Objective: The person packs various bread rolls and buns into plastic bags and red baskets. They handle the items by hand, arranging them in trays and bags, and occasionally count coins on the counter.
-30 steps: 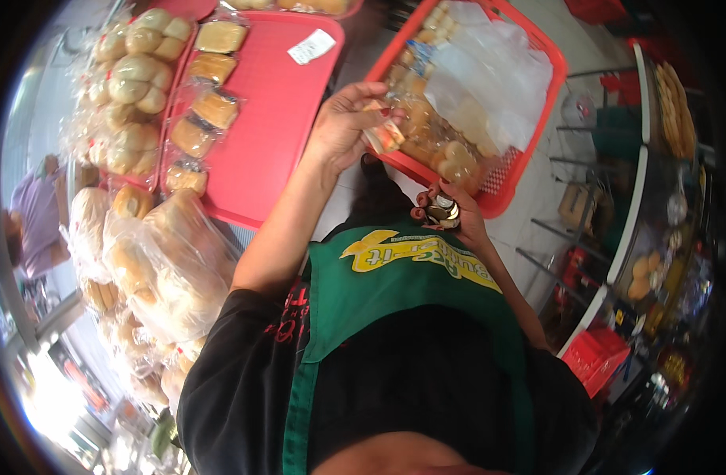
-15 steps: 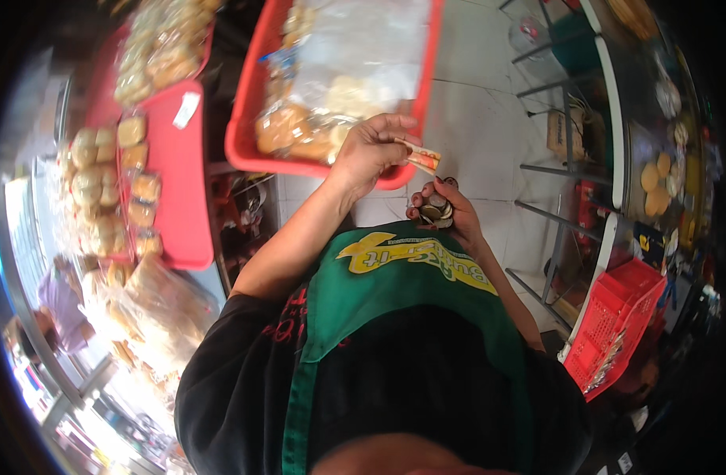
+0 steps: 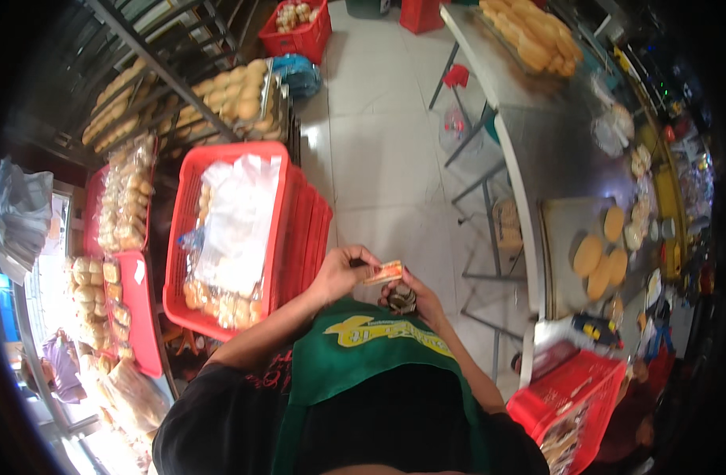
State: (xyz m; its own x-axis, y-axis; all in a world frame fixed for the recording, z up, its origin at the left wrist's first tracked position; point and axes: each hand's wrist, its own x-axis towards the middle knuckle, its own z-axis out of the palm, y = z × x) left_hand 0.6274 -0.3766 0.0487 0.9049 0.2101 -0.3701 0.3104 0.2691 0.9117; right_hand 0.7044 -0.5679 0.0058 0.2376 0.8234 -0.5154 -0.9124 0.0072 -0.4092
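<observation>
My left hand [image 3: 343, 274] pinches a folded orange banknote [image 3: 385, 273] between thumb and fingers, in front of my green apron [image 3: 363, 348]. Cupped just right of it, my right hand [image 3: 424, 301] is closed around several coins [image 3: 401, 298]. The thumb of that hand comes up to the banknote's right end; whether it presses on it I cannot tell. Left of my hands stands a red crate [image 3: 282, 229] with packed bread rolls and white plastic bags [image 3: 236, 210].
Racks with trays of rolls [image 3: 228, 91] stand at the far left, beside red trays [image 3: 139, 293] of wrapped bread. On the right runs a metal table [image 3: 529, 119] with long loaves [image 3: 533, 36] and a baking tray [image 3: 557, 245]. A red basket [image 3: 572, 384] sits near right. Tiled floor [image 3: 382, 174] lies between.
My view has swung up and away, showing more floor, racks and table. Both hands have drawn closer together, the banknote now beside the coins.
</observation>
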